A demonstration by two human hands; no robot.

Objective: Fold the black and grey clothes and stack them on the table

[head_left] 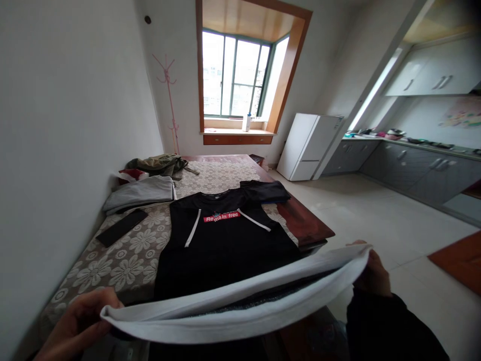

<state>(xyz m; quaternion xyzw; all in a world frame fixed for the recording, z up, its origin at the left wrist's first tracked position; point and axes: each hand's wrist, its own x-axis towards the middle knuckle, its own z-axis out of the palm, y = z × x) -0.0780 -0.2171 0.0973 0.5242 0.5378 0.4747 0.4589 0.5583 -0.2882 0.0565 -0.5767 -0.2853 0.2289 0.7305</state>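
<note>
Both the left hand [77, 323] and the right hand [372, 273] grip the white garment [233, 306], stretched over the bed's [124, 255] near edge. It hides the black T-shirt's [225, 245] hem; open floor [394, 225] lies right of the bed.

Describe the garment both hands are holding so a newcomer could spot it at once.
Start at the bed with its flowered cover and the black T-shirt spread on it. In front of that, stretched between the left hand and right hand, is a white garment. It is the only white cloth, held in the air.
</note>
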